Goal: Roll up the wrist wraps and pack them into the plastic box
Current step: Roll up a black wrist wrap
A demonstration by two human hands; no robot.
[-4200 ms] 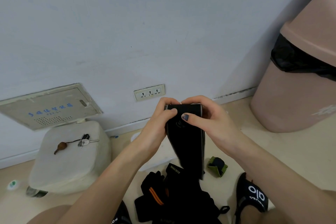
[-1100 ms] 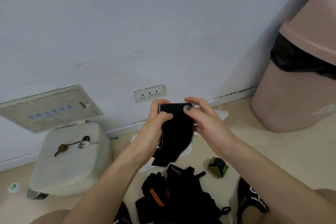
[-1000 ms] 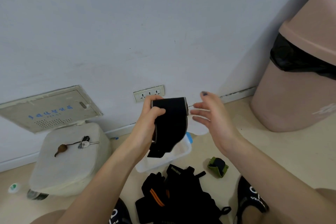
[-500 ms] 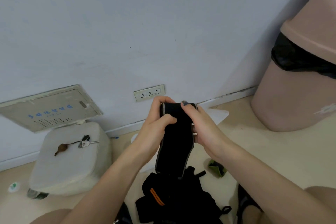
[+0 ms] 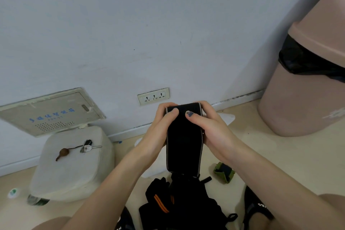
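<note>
A black wrist wrap (image 5: pixel 183 136) with pale grey edging is held up in the air between both hands, its top end folded over and its free length hanging straight down. The left hand (image 5: pixel 160 129) grips the wrap's upper left edge, thumb pressed on the front face and fingers curled behind. The right hand (image 5: pixel 207 129) grips the opposite edge the same way, its thumb with a dark-painted nail lying across the front near the top. The two thumbs nearly meet on the fabric.

Directly below the hands, on the floor, lies a heap of black wraps (image 5: pixel 179 200), one showing orange stripes. Behind and beneath the hands a white plastic box (image 5: pixel 153 171) sits on the floor, mostly hidden by the forearms and the hanging wrap. Below and to the right of the right hand rests a small green rolled wrap (image 5: pixel 224 172).

Far left of the left hand stands a white stool (image 5: pixel 74 164) with keys (image 5: pixel 86 146) on top. Above the hands is a wall socket (image 5: pixel 153 96). Far right of the right hand stands a pink bin (image 5: pixel 306 89) with a black liner.
</note>
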